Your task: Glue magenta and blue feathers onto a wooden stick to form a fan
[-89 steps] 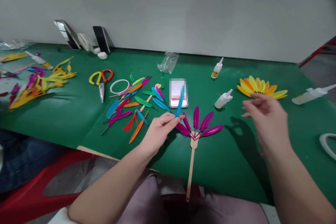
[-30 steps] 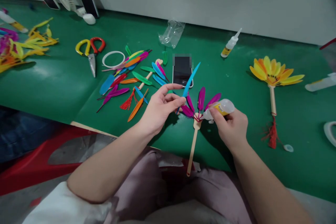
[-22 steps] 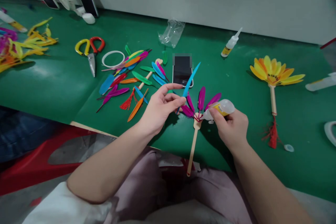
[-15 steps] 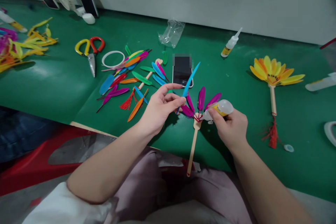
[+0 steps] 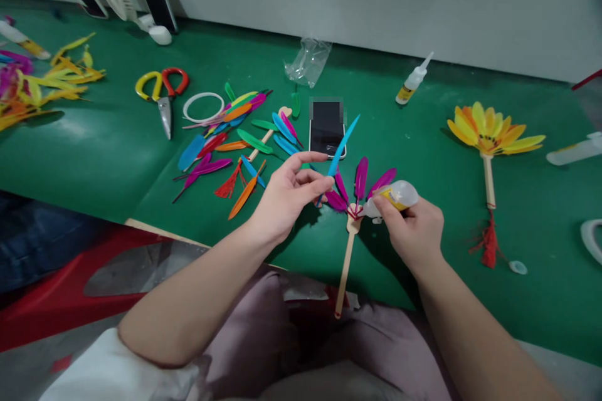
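Pinched between thumb and fingers of my left hand (image 5: 298, 191) is a blue feather (image 5: 342, 147), its tip pointing up and right. My right hand (image 5: 418, 229) grips a glue bottle (image 5: 399, 194), tilted with its nozzle down at the head of a wooden fan stick (image 5: 347, 263). Several magenta feathers (image 5: 361, 178) spread out from that head, and red strands show at their base. The stick's handle extends over the table's front edge. Whether glue is coming out is too small to tell.
Loose coloured feathers (image 5: 207, 166) lie left of my left hand, near scissors (image 5: 164, 103) and a white ring (image 5: 204, 108). A phone (image 5: 328, 131) lies ahead. Another glue bottle (image 5: 411, 84) stands behind; a finished-looking yellow feather fan (image 5: 489, 138) lies right.
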The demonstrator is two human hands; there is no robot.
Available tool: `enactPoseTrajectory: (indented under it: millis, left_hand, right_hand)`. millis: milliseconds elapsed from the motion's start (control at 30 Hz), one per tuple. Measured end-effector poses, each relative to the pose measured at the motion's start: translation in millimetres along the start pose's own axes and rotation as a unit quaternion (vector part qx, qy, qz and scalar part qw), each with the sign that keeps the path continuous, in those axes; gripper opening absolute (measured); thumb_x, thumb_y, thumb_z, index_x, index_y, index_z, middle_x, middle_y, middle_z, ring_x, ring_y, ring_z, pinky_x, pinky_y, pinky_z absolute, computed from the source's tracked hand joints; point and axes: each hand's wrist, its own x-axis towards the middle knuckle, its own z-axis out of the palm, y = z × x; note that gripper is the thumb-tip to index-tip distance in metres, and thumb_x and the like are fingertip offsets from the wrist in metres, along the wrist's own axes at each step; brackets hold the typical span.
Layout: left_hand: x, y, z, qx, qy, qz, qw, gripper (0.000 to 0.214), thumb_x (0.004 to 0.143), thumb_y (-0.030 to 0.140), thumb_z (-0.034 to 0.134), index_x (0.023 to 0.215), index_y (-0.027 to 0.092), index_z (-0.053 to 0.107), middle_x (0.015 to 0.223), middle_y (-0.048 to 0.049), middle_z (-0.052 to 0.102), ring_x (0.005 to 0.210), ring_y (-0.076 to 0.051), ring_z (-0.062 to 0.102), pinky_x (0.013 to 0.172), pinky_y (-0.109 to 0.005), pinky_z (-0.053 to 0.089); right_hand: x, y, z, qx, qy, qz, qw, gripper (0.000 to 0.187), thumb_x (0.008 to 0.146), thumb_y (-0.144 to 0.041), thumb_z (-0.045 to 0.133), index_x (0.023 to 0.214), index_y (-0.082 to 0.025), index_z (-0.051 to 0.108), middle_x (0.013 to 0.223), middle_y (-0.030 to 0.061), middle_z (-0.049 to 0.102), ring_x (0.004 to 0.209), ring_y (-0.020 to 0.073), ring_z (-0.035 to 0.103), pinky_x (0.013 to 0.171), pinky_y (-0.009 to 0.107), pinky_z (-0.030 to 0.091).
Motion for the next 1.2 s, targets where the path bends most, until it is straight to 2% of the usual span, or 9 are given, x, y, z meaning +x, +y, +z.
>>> enactPoseTrajectory:
  millis: [100, 267, 333, 567, 767, 1000, 1200]
  left_hand:
    - [0.2, -0.5, -0.3, -0.001, -0.002, 0.001, 1.0, 0.036, 0.07, 0.026, 0.065, 0.102, 0.019, 0.051, 0.063, 0.0042, 0.053, 0.053, -0.006, 0.049, 0.048, -0.017, 0.039]
    - [0.4, -1.4, -1.1, -0.004, -0.009, 0.007, 1.0, 0.035, 0.07, 0.026, 0.065, 0.102, 0.02, 0.051, 0.063, 0.0041, 0.053, 0.053, -0.005, 0.049, 0.047, -0.016, 0.039]
    - [0.3, -1.3, -1.0, -0.004, -0.008, 0.007, 1.0, 0.035, 0.07, 0.026, 0.065, 0.101, 0.019, 0.051, 0.063, 0.0042, 0.053, 0.052, -0.005, 0.049, 0.047, -0.016, 0.038]
    - [-0.1, -0.6, -0.9, -0.002, -0.008, 0.0, 1.0, 0.035, 0.07, 0.026, 0.064, 0.102, 0.019, 0.051, 0.063, 0.0041, 0.053, 0.053, -0.006, 0.049, 0.047, -0.016, 0.038]
    - [-0.1, -1.4, -1.4, -0.005, -0.008, 0.002, 1.0, 0.035, 0.07, 0.025, 0.064, 0.102, 0.019, 0.05, 0.062, 0.0044, 0.053, 0.053, -0.005, 0.049, 0.048, -0.016, 0.039]
    - [0.1, -0.9, -0.7, 0.0, -0.005, 0.006, 1.0, 0.034, 0.07, 0.026, 0.065, 0.101, 0.019, 0.051, 0.062, 0.0041, 0.053, 0.052, -0.006, 0.049, 0.047, -0.017, 0.038]
    - [0.0, -1.1, -0.6, -0.001, -0.007, 0.004, 1.0, 0.036, 0.07, 0.027, 0.065, 0.102, 0.019, 0.05, 0.062, 0.004, 0.053, 0.053, -0.006, 0.049, 0.047, -0.016, 0.039]
  right_hand:
    - [0.2, -0.3, -0.7, -0.001, -0.001, 0.012, 1.0, 0.037, 0.072, -0.042, 0.055, 0.047, -0.016, 0.051, 0.038, -0.0044, 0.04, 0.036, 0.0062, 0.037, 0.037, 0.02, 0.029]
    - [-0.4, -1.5, -0.8, 0.055, 0.007, 0.06, 0.997, 0.025, 0.073, -0.038, 0.055, 0.066, -0.016, 0.063, 0.054, -0.0004, 0.06, 0.047, 0.0094, 0.052, 0.046, 0.021, 0.04]
    - [-1.0, -2.5, -1.1, 0.082, 0.024, 0.078, 0.993, 0.023, 0.073, -0.037, 0.056, 0.069, -0.016, 0.064, 0.059, 0.0007, 0.063, 0.051, 0.0104, 0.055, 0.049, 0.022, 0.043]
    - [-0.8, -8.3, -4.3, 0.148, 0.034, 0.112, 0.982, 0.015, 0.069, -0.032, 0.058, 0.074, -0.018, 0.06, 0.063, -0.0016, 0.06, 0.044, 0.0074, 0.048, 0.04, 0.02, 0.038]
    - [-2.7, -3.7, -1.2, 0.133, 0.038, 0.148, 0.979, 0.022, 0.066, -0.038, 0.062, 0.069, -0.017, 0.06, 0.056, -0.0017, 0.057, 0.048, 0.0101, 0.051, 0.045, 0.023, 0.042]
    - [-2.2, -3.5, -1.2, 0.043, 0.022, 0.097, 0.994, 0.024, 0.07, -0.042, 0.058, 0.071, -0.017, 0.06, 0.055, -0.0013, 0.06, 0.048, 0.0107, 0.053, 0.046, 0.022, 0.042]
    - [-3.1, -2.8, -0.7, 0.016, 0.015, 0.069, 0.997, 0.026, 0.071, -0.043, 0.057, 0.07, -0.017, 0.06, 0.054, -0.0018, 0.06, 0.047, 0.0106, 0.053, 0.045, 0.022, 0.041]
